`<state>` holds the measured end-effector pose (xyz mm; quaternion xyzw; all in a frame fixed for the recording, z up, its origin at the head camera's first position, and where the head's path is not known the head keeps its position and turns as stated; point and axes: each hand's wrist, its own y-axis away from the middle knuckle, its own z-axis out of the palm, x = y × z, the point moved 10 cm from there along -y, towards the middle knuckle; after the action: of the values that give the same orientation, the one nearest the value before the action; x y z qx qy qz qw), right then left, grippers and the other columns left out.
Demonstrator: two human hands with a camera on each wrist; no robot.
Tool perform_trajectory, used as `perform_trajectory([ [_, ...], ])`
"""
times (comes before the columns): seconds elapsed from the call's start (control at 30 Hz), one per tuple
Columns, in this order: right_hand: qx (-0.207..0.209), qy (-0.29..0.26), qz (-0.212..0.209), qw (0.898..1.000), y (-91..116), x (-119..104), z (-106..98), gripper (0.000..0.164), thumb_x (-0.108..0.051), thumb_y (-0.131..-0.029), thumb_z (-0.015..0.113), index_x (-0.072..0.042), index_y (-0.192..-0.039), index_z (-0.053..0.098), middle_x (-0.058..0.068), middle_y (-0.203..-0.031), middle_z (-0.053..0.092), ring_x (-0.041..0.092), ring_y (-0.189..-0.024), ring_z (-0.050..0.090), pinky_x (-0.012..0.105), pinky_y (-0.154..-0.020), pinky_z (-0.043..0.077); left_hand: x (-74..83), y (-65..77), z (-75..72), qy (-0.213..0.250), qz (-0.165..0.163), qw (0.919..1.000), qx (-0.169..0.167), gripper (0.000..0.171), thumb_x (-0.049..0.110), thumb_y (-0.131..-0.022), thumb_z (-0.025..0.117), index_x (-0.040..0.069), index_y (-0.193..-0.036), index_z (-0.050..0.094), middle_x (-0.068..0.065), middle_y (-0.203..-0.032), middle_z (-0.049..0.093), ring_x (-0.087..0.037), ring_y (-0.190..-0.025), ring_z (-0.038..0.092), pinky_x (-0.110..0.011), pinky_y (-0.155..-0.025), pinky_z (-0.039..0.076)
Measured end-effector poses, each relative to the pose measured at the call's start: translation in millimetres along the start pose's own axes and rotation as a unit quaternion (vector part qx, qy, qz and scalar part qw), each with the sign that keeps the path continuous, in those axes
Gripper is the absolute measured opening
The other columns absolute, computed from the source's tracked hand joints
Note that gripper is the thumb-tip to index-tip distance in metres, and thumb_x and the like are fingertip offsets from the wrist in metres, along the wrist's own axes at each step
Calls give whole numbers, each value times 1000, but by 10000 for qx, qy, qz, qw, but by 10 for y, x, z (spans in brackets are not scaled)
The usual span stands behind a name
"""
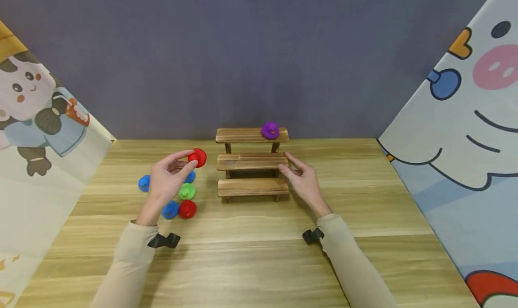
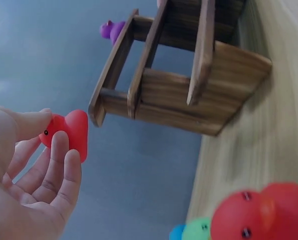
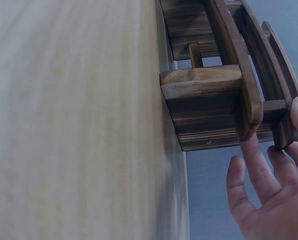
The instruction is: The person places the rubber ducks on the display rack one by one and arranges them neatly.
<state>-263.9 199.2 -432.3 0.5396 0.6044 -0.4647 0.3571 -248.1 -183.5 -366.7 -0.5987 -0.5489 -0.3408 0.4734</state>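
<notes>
My left hand [image 1: 167, 177] pinches a small red rubber duck [image 1: 199, 157] between thumb and fingers, raised left of a three-tier wooden stand [image 1: 252, 187]. In the left wrist view the duck [image 2: 76, 131] sits at the fingertips, partly covered by them. My right hand [image 1: 304, 181] grips the right end of the stand's middle tier, thumb on one side and fingers on the other. In the right wrist view, one fingertip reaches the end of the lowest tier [image 3: 250, 112]. On the top tier, toward the right, rests a purple duck [image 1: 270, 130].
Left of the stand, several more ducks lie on the wooden table [image 1: 243, 263]: a green duck [image 1: 187, 191], a red duck [image 1: 187, 209] and blue ducks, one blue duck [image 1: 170, 210] beside the red. A grey wall [image 1: 251, 60] rises behind the stand.
</notes>
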Motion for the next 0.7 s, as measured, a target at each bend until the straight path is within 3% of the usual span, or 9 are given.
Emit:
perform_trajectory([
  [0.3, 77, -38, -3, 10000, -11, 19, 4, 59, -37, -99, 78, -17, -152, 60, 16, -145, 67, 19, -85, 81, 21, -41, 36, 141, -60, 132, 162, 293, 9994, 98, 37, 26, -98, 80, 8, -130, 76, 23, -104, 71, -1, -89, 69, -12, -82, 57],
  [0.53, 22, -203, -99, 9997, -5, 6, -3, 60, -34, -101, 76, -11, -154, 57, 16, -148, 65, 6, -72, 76, 20, -40, 31, 267, -150, 242, 442, 509, 9976, 172, 38, 26, -96, 83, 6, -127, 76, 27, -98, 74, -2, -88, 69, -13, -79, 58],
  [0.7, -12, -268, -85, 9996, -4, 17, 1, 60, -32, -102, 75, -11, -154, 56, 18, -146, 66, 5, -76, 77, 21, -40, 31, 332, -195, 296, 594, 647, 9958, 245, 34, 22, -95, 83, 6, -124, 77, 27, -96, 75, -3, -86, 69, -14, -77, 58],
])
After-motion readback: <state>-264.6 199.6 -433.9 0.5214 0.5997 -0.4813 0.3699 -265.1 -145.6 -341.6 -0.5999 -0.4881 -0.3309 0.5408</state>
